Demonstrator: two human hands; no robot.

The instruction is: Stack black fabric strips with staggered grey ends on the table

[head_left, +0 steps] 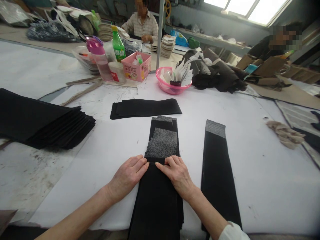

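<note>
A stack of long black strips (157, 200) lies lengthwise in front of me, with grey speckled patches (162, 143) showing at its far end. On the left edge of the top strip, my left hand (131, 173) is closed, thumb and fingers at the strip's end. My right hand (177, 173) grips the same end from the right, its thumb pointing inward. To the right lies another black strip stack (218, 176) with a grey band at its far end. Beyond my hands, a few black strips (147, 108) lie crosswise.
A thick black stack (47, 120) lies on the left. Behind are a pink bin (137, 68), a green bottle (118, 45), a purple-lidded jug (102, 63) and a pink basket (172, 88). A crumpled beige cloth (285, 133) lies right. Two people (143, 25) are across the table.
</note>
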